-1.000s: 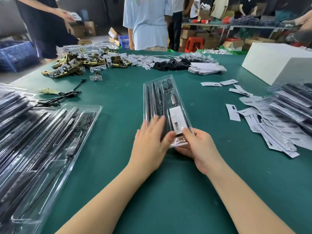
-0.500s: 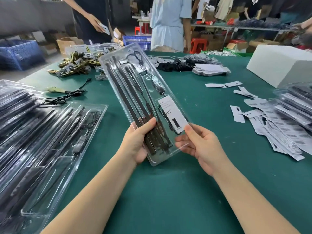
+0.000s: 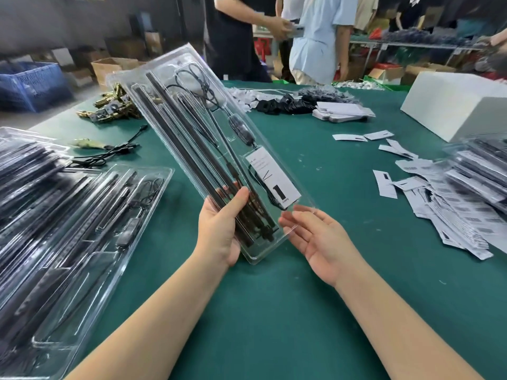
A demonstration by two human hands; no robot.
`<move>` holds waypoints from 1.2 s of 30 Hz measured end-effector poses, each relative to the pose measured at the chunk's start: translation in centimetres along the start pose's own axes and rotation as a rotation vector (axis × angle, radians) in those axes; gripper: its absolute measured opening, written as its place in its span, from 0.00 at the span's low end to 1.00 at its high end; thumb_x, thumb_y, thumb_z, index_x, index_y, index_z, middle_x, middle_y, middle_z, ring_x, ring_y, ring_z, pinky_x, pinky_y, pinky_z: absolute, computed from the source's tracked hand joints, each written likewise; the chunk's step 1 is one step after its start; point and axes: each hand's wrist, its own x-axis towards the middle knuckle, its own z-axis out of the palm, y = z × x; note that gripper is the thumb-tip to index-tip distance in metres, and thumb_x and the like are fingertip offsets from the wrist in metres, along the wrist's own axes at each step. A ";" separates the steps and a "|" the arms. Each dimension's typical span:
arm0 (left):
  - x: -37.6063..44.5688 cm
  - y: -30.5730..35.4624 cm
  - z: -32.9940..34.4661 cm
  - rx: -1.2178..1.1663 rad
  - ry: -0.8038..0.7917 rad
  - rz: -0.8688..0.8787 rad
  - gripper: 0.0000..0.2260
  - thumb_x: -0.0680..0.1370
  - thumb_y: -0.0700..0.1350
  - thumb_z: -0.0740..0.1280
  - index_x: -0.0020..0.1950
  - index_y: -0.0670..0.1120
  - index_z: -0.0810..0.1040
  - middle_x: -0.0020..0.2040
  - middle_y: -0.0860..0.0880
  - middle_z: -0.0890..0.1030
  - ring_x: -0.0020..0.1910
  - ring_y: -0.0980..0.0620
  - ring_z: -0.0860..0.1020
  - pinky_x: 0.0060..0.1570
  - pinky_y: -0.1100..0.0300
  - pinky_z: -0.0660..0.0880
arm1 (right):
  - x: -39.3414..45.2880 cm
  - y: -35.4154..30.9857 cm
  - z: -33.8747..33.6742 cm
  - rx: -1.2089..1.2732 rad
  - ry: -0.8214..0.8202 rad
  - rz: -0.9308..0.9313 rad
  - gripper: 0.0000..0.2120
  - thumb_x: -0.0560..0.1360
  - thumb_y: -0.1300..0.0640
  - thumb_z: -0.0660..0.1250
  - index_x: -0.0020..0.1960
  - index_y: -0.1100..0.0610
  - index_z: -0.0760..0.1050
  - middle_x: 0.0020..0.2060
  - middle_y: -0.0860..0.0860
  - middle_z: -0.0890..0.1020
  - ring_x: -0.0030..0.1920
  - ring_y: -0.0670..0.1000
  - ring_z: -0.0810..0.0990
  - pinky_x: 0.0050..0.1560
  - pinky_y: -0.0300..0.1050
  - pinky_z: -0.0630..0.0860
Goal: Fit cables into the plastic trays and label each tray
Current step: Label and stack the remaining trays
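Note:
A clear plastic tray [image 3: 192, 127] is held tilted above the green table, its far end raised to the upper left. Inside it lie long black rods [image 3: 186, 149], a coiled black cable [image 3: 197, 86] and a white label [image 3: 271, 176] with black print. My left hand [image 3: 222, 229] grips the tray's near end, thumb across the rods. Beside the tray's lower right corner my right hand [image 3: 321, 237] lies palm up with straight fingers, its fingertips at the tray's edge.
Stacks of filled clear trays [image 3: 68, 229] cover the table's left side. A heap of white labels [image 3: 452, 209] and more trays [image 3: 482, 165] lie at the right, behind them a white box [image 3: 452, 105]. Brass hardware [image 3: 109, 108] and a loose cable [image 3: 109, 154] lie far left. People stand beyond the table.
The tray has come up off the table and tilted toward the upper left. My right hand has let go of its corner and opened palm up.

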 end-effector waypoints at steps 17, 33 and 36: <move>-0.1 -0.3 0.4 0.013 0.019 0.012 0.08 0.74 0.38 0.71 0.51 0.46 0.76 0.44 0.44 0.84 0.41 0.48 0.84 0.47 0.46 0.81 | 0.3 0.0 0.5 -0.087 0.075 -0.081 0.08 0.77 0.69 0.64 0.45 0.57 0.74 0.33 0.55 0.84 0.33 0.51 0.84 0.33 0.40 0.80; 0.2 0.1 -0.1 0.019 0.020 -0.144 0.08 0.75 0.39 0.71 0.51 0.46 0.78 0.43 0.44 0.85 0.40 0.47 0.85 0.41 0.46 0.81 | 0.0 0.3 0.1 -0.218 0.074 -0.130 0.04 0.77 0.64 0.65 0.51 0.59 0.74 0.37 0.54 0.85 0.38 0.51 0.86 0.35 0.40 0.80; 0.2 0.7 -0.1 0.039 0.023 -0.179 0.08 0.75 0.38 0.70 0.54 0.44 0.78 0.44 0.42 0.85 0.40 0.46 0.85 0.36 0.49 0.81 | 0.2 0.4 -0.1 -0.291 0.079 -0.189 0.07 0.77 0.57 0.69 0.53 0.57 0.74 0.44 0.56 0.83 0.40 0.51 0.85 0.38 0.40 0.80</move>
